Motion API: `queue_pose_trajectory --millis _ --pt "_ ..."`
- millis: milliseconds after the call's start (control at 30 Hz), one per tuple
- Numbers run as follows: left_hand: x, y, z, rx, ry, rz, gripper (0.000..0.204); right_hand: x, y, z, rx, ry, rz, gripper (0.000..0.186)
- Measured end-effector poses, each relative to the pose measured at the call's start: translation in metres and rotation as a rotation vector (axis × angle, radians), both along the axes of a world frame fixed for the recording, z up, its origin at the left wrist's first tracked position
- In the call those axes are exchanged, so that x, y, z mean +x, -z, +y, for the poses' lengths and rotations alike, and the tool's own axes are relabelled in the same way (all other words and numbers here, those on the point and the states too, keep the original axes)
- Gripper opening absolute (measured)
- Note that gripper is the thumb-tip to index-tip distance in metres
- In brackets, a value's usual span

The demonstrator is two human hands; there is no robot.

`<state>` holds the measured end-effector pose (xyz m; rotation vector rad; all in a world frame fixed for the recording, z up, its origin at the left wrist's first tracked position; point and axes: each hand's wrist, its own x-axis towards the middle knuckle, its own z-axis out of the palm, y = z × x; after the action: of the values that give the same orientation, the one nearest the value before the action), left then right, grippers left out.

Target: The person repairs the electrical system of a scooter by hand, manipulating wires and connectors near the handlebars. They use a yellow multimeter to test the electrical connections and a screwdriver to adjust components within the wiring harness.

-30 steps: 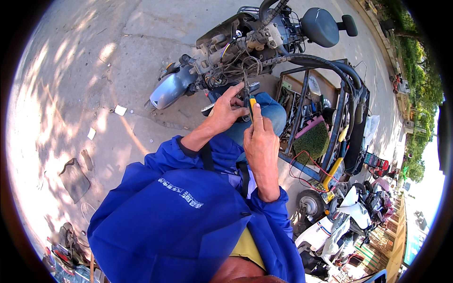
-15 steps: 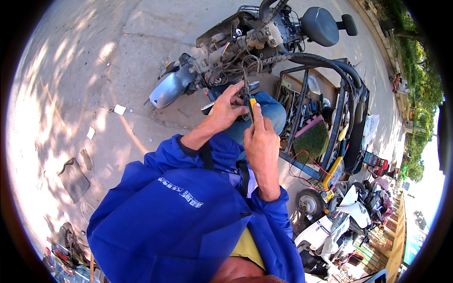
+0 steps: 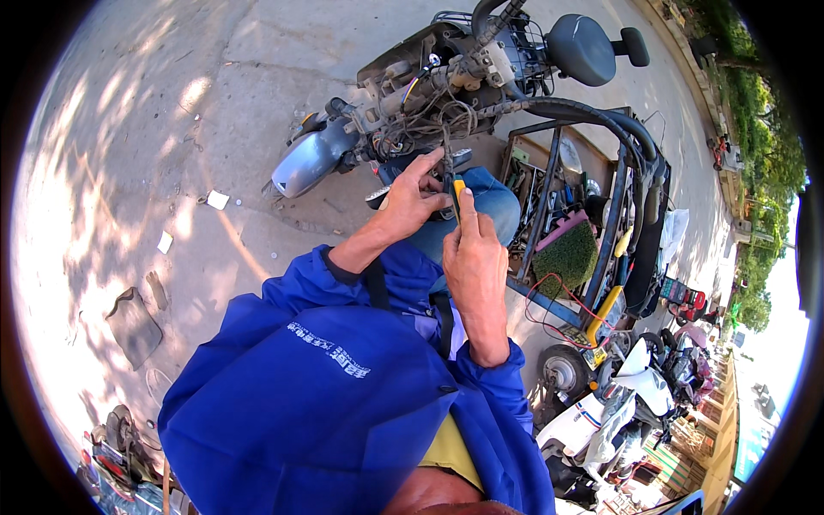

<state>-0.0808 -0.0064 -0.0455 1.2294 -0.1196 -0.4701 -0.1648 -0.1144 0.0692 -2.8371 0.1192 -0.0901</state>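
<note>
In front of me stands a partly stripped scooter [image 3: 403,107] with its wiring exposed. A dark wrapped cable [image 3: 446,142] runs from its loose wires [image 3: 459,120] down to my hands. My left hand [image 3: 410,204] is closed on this cable, its index finger stretched along it. My right hand [image 3: 476,257] grips a tool with a yellow and black handle [image 3: 459,186], index finger laid along the top. The tool lies against or right beside the cable, just by my left fingertips. Its working end is hidden, so I cannot tell its exact kind.
A metal-framed cart [image 3: 608,206] holding loose tools and a green mat [image 3: 566,260] stands at right. A yellow multimeter [image 3: 608,313] with red leads hangs on its near edge. Parked scooters [image 3: 592,421] stand at lower right. A dark mat [image 3: 134,328] lies on the ground at left.
</note>
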Motion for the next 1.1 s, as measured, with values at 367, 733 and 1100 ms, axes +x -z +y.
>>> queue_pose_trajectory --millis 367,733,1100 --pt "-0.0007 0.002 -0.0003 0.019 -0.001 -0.012 0.088 -0.0009 0.0024 -0.0028 -0.025 -0.028 0.014 0.058" --pt "-0.0002 -0.0018 0.0034 0.061 0.031 -0.03 0.087 -0.0027 -0.002 -0.0003 -0.017 -0.012 0.024 0.055" --pt "-0.0017 0.001 0.0031 0.031 0.026 -0.006 0.089 -0.0053 -0.0052 0.0032 0.024 0.019 0.022 0.05"
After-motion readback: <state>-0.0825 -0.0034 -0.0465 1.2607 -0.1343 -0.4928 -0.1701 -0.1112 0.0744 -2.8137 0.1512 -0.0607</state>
